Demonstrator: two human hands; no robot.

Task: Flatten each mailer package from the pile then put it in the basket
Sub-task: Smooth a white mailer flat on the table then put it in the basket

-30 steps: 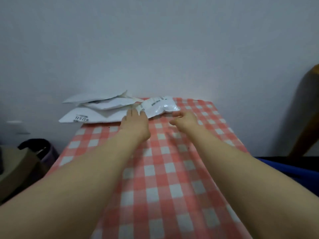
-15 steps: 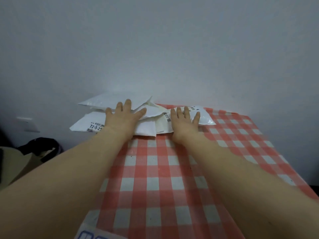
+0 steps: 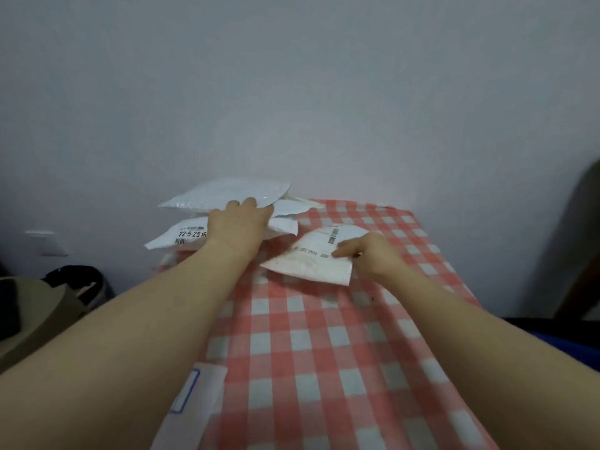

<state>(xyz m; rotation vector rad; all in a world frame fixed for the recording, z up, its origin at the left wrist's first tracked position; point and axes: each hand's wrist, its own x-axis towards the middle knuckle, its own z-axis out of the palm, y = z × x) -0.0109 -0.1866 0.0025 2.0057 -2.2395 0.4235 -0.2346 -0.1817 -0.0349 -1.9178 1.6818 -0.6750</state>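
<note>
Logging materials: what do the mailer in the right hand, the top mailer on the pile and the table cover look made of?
The held mailer, pinched by the right hand: probably thin plastic film, matte white, brownish smudges, barcode label. Top mailer: glossy white plastic, with sheen and puffed shape. Table cover: thin red-and-white checked sheet, plastic or nonwoven, unclear.

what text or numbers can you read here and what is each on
"72-5-25" on the label of the lower mailer in the pile; further digits run under the left hand, and the line beneath is blurred.
Barcode and small print on the stained mailer pinched by the right hand: too small to read.
</note>
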